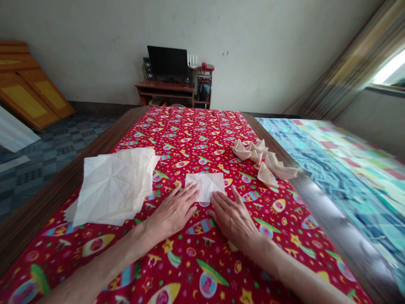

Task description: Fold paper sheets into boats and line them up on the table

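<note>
A small folded sheet of whitish paper point(207, 183) lies flat on the red patterned cloth point(202, 240) in front of me. My left hand point(179, 207) rests on its left edge, palm down, with the fingers stretched out. On its lower right corner lie the fingertips of my right hand point(232, 215), also flat, the thumb apart. To the left is a loose stack of creased paper sheets point(110, 185), the top one marked with fold lines radiating from its middle. Several folded paper pieces point(264, 162) stand in a cluster at the right.
Dark wooden edges point(104, 135) border the cloth on both sides. A bed with a checked cover point(332, 169) adjoins on the right. Against the far wall stands a desk point(166, 86) with a monitor point(167, 61) and a red telephone point(207, 66). A wooden cabinet point(31, 88) is at left.
</note>
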Available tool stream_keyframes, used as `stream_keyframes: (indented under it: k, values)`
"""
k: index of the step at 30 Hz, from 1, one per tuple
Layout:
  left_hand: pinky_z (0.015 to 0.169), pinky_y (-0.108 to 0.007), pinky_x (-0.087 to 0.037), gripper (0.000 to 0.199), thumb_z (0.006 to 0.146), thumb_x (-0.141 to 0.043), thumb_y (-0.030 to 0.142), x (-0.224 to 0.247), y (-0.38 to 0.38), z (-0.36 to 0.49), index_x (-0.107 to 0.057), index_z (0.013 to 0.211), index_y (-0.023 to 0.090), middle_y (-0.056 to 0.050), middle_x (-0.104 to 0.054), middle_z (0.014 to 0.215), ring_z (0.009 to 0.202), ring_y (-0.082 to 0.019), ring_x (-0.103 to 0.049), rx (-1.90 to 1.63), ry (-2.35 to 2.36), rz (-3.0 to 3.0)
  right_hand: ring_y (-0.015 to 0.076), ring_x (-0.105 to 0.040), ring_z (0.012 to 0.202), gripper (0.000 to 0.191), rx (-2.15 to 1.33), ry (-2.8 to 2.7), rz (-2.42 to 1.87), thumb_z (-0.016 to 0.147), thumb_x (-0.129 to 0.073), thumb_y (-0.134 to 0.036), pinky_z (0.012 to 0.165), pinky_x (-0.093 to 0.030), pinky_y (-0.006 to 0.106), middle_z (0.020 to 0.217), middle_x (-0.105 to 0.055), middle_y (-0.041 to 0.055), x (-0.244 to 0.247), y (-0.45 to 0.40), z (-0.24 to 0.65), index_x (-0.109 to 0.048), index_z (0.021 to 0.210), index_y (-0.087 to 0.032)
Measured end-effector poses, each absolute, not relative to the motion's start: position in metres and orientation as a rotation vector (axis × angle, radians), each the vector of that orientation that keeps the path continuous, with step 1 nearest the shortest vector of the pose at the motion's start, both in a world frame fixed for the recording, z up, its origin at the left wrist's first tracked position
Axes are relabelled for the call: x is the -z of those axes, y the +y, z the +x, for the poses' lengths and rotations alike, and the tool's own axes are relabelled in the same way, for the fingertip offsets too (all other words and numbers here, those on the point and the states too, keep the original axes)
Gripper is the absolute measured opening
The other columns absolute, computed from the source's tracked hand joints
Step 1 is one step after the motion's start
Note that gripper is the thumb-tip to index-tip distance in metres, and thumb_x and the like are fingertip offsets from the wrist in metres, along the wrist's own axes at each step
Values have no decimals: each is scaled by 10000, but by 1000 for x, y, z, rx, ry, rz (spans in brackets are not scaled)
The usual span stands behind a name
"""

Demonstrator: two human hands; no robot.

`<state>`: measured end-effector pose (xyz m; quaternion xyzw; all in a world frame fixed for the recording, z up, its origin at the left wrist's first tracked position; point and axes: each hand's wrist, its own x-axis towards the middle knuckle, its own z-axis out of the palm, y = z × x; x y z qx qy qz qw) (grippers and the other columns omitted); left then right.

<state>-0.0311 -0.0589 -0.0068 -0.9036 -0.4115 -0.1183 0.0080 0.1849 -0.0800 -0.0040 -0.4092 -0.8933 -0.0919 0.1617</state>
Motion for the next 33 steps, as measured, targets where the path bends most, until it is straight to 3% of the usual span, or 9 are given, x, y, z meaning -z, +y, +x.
stream_keyframes:
  k: [7, 9, 14, 19, 23, 27, 33]
  values:
    - [1069, -391, -369, 400, 928, -448, 297, 4, -50, -35, -480, 1306, 171, -74, -472, 1392, 1299, -211, -415, 395, -1245, -2784, 237, -520, 1183, 303, 228, -2660, -898, 922, -433, -155, 1009, -438, 362, 1231, -592, 157, 10, -61, 165, -554, 1189, -78]
    - [1065, -398, -373, 364, 927, -455, 281, 1, -48, -42, -510, 1273, 182, -79, -500, 1367, 1277, -218, -443, 357, -1158, -2762, 224, -532, 1170, 269, 182, -2663, -867, 919, -432, -134, 983, -459, 342, 1216, -603, 142, 10, -58, 170, -571, 1148, -107]
    - [999, -366, -438, 353, 870, -414, 60, -8, -48, -49, -559, 1187, 114, -132, -606, 1222, 1156, -228, -555, 208, -823, -2745, 235, -551, 1142, 241, 178, -2584, -926, 922, -440, -144, 919, -493, 345, 1200, -611, 136, 12, -56, 179, -574, 1122, -124]
    - [929, -367, -495, 315, 863, -407, 66, -8, -47, -44, -567, 1134, 65, -168, -642, 1123, 1064, -243, -609, 351, -809, -2701, 203, -603, 993, 174, 169, -2528, -1032, 922, -467, -191, 804, -500, 294, 1053, -660, 108, 7, -56, 167, -572, 1052, -144]
    - [889, -342, -516, 229, 907, -397, 111, -6, -44, -42, -592, 1029, 115, -102, -678, 993, 968, -196, -642, 550, -902, -2760, 172, -612, 817, 134, 168, -2559, -1115, 920, -461, -189, 668, -469, 262, 875, -662, 57, 3, -53, 160, -574, 848, -175]
    - [913, -333, -496, 180, 919, -446, 167, -4, -40, -47, -605, 1003, 163, -47, -687, 974, 972, -169, -634, 676, -1002, -2830, 156, -630, 837, 184, 113, -2494, -1049, 929, -424, -161, 681, -466, 249, 918, -680, 57, 7, -50, 166, -571, 820, -173]
    - [1043, -412, -390, 427, 851, -501, 148, 5, -28, -60, -513, 1276, 191, -75, -545, 1320, 1252, -218, -463, 664, -1063, -2801, 157, -606, 1064, 196, -18, -2366, -763, 929, -406, -134, 917, -442, 311, 1104, -681, 57, 4, -46, 175, -584, 988, -187]
